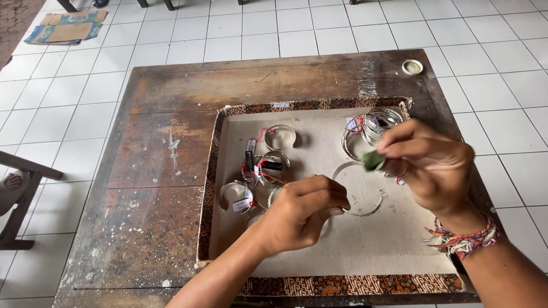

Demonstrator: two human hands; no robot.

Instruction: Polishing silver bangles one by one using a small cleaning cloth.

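At the centre of the frame we see a shallow cardboard tray (pixel 365 251) with a patterned brown rim, resting on a worn wooden counter (pixel 160 171). Inside it, silver bangles lie in groups: a stack of thin ones (pixel 374 122) at the upper right, a lone cuff (pixel 279 137) near the top middle, and several tagged cuffs (pixel 260 171) with red strings toward the left.

Our left hand (pixel 299 214), low in the middle, pinches a thin silver bangle (pixel 357 191) by its rim; the ring is plain, narrow and bright, held just above the tray floor. Our right hand (pixel 431 165), at the right, has its fingers (pixel 399 145) closed on a small green cloth (pixel 373 160) at the bangle's upper edge. A small round lid (pixel 412 67) sits at the counter's upper right corner.
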